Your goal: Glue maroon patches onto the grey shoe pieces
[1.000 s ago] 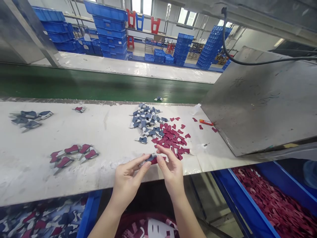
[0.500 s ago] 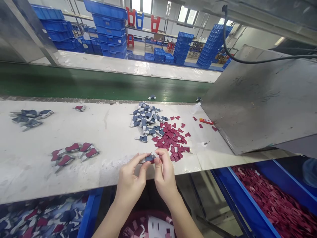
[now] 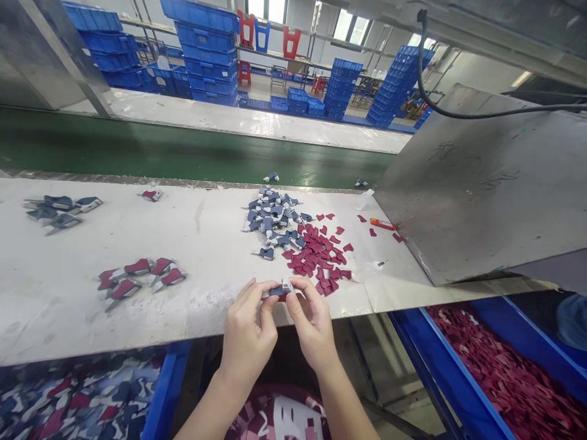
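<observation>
Between my two hands, at the front edge of the bench, is a small blue-and-white plastic part (image 3: 277, 291) with dark red on its underside. My left hand (image 3: 251, 321) pinches its left end between thumb and fingers. The thumb and fingertips of my right hand (image 3: 312, 315) grip its right, white end. Just beyond lies a heap of blue-and-white parts (image 3: 270, 214). Touching that heap on the right is a pile of flat dark red pieces (image 3: 316, 250). To the left rest a cluster of red-faced parts (image 3: 137, 276) and a cluster of blue-faced parts (image 3: 59, 209).
A green conveyor belt (image 3: 183, 153) runs behind the bench (image 3: 202, 238). A metal panel (image 3: 486, 189) stands at right, with an orange-red tool (image 3: 382, 224) near its base. Below are a blue bin of mixed parts (image 3: 170, 385) and a blue bin of red pieces (image 3: 452, 373).
Both hands stay on the part, with slight shifts of the fingers. The loose parts on the green belt have moved left. The view has shifted slightly.
</observation>
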Motion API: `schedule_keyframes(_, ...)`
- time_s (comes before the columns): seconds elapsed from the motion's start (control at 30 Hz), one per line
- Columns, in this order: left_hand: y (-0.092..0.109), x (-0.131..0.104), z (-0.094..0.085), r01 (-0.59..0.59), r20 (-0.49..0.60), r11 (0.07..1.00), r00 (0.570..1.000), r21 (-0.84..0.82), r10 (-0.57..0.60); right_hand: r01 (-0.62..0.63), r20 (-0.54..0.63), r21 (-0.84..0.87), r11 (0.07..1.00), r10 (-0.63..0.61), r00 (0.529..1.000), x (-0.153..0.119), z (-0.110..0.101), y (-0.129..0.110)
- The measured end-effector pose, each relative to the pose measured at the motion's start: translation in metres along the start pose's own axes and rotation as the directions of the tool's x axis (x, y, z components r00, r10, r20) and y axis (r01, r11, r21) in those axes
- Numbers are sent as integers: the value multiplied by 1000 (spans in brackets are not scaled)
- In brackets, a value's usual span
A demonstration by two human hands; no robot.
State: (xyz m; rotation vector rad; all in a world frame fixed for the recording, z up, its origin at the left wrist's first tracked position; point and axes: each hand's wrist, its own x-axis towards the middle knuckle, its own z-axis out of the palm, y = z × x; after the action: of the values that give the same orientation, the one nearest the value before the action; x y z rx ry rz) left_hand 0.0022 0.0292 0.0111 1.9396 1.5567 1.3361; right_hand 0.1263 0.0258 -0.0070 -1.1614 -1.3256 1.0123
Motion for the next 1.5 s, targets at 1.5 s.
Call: schedule_keyframes(1.5,-1,-11,-2,9,-86,1000,996,-10,-10,213,-34,-91,973,-217,976,4,8,8)
